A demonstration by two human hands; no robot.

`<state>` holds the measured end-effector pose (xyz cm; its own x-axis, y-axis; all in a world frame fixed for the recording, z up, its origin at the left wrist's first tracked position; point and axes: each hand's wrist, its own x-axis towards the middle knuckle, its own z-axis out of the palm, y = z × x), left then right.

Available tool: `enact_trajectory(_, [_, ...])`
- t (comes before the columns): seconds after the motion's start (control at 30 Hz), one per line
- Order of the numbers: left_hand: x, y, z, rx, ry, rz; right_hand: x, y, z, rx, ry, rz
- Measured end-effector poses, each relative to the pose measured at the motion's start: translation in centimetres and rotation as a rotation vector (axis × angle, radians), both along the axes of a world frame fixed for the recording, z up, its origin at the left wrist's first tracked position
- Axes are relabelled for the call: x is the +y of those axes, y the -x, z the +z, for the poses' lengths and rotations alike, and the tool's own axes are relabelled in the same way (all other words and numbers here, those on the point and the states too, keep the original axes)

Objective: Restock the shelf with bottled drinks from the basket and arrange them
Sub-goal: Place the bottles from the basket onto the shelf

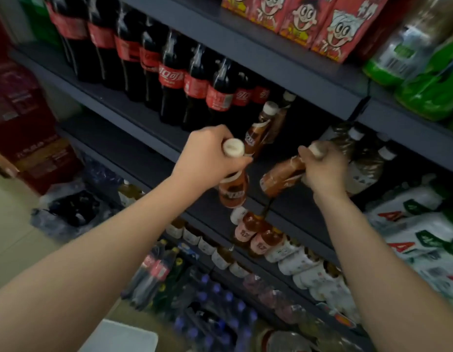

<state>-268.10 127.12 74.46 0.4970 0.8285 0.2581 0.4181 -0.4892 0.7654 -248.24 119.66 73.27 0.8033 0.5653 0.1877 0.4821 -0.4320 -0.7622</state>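
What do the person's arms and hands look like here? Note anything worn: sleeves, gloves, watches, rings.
Both forearms are bare all the way to the frame edge; no sleeves show. The left hand and right hand wear no gloves. No watch, bracelet or ring shows on the visible wrists or fingers, though the picture is slightly blurred.

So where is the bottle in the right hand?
In the head view, right of centre: the right hand holds the bottle tilted, beside the left hand's bottle.
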Motion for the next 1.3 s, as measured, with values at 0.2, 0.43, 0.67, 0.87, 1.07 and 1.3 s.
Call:
enact_trajectory(0.2, [3.3,-7.1,-1.3,-0.019,-0.077,0.008,6.2,-4.4,0.2,-0.069,0.154,0.041])
enact_trajectory(0.43, [3.8,-12.7,-5.1,-0.129,-0.038,0.039,10.6,-6.9,-0.2,-0.097,0.121,0.102])
enact_trajectory(0.67, [2.0,-11.4,-12.4,0.164,0.190,0.028,8.3,-7.7,-3.2,-0.161,0.067,0.038])
enact_trajectory(0.87, [1.9,-14.2,-12.7,0.231,0.109,0.090,2.3,-5.3,-6.4,-0.233,0.171,0.178])
enact_trajectory(1.07, [1.4,-14.5,-13.5,0.165,0.050,0.057,-2.3,-3.3,-7.4,-0.229,0.249,0.272])
enact_trajectory(1.3, [-2.7,-0.6,-16.6,0.129,-0.164,-0.034,-2.9,5.8,-10.2,-0.117,0.245,0.442])
